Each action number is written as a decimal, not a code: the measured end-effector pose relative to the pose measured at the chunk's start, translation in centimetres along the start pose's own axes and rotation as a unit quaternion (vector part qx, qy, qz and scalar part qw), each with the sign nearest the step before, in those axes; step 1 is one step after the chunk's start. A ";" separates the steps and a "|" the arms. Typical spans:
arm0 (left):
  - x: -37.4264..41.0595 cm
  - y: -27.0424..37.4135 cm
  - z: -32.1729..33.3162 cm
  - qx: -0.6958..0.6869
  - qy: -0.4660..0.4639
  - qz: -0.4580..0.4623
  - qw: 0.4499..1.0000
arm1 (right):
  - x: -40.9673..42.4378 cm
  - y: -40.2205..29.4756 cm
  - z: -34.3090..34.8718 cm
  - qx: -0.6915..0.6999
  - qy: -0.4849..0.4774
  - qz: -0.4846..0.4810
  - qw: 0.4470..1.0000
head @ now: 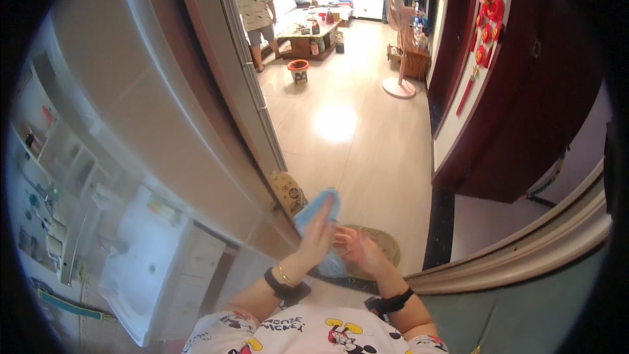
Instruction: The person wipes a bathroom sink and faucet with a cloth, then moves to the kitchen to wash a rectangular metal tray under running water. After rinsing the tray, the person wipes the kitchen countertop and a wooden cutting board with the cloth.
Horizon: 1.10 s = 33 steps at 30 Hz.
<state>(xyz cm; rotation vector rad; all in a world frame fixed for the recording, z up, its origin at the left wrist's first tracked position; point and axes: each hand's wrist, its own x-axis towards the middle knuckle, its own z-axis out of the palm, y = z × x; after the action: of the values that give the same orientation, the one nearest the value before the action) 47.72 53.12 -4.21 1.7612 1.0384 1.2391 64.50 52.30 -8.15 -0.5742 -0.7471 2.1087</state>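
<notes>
A light blue cloth [309, 209] lies against my left hand [318, 236], which is blurred and lifted in front of my chest. The fingers of that hand are laid over the cloth, and more of the cloth [332, 265] hangs below, between the two hands. Close on its right is my right hand [357, 248], its fingers apart and curled towards the cloth. Whether those fingers touch the cloth cannot be told. Under the hands, an oval mat [388, 247] lies on the floor at the doorway.
A patterned mat [285, 189] lies by the left door frame. On the left is a white washbasin [147, 255]. Ahead are a trash bin [299, 74], a pink standing fan [400, 86], a coffee table [307, 44] and a standing person [255, 12]. A dark red door [521, 88] stands right.
</notes>
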 end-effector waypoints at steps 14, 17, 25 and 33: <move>21.8 -13.5 23.4 -0.763 -0.254 -0.301 0.512 | 6.4 -16.2 -18.2 0.149 0.201 -0.244 0.937; 28.1 -22.6 30.5 -0.789 -0.153 -0.467 0.369 | 9.8 -19.9 -22.0 0.134 0.239 -0.232 0.933; 43.9 -17.7 24.2 -0.335 -0.275 -0.119 0.893 | 19.9 -30.7 -29.0 -0.006 0.366 -0.181 0.913; 55.2 -35.1 12.6 -0.211 -0.126 -0.229 0.942 | 20.4 -39.5 -51.6 0.239 0.393 -0.080 0.884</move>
<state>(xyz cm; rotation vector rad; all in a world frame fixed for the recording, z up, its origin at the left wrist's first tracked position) 64.27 115.99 -18.79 1.2188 0.8848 0.8391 106.10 104.51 -21.48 -0.9512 0.1824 1.5979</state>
